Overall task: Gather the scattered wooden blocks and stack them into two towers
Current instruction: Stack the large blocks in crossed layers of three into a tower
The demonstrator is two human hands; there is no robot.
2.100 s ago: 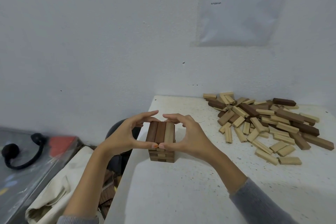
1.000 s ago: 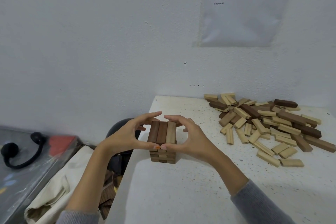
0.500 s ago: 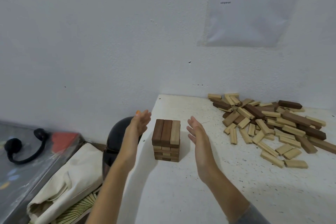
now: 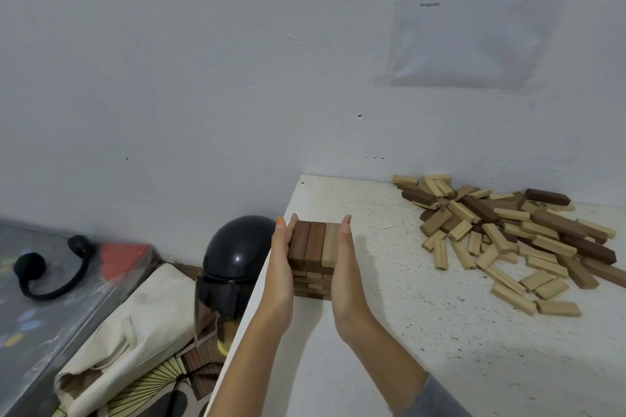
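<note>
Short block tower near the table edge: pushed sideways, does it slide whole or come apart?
Probably shears: the tower is loose crosswise layers of separate blocks. Pressed between left hand and right hand, flat on both sides, it likely moves whole. Squat, so tipping seems unlikely; the table edge is close on its left.

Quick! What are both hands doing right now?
Left hand: open, flat against the left side of the block tower.
Right hand: open, flat against its right side.
</note>
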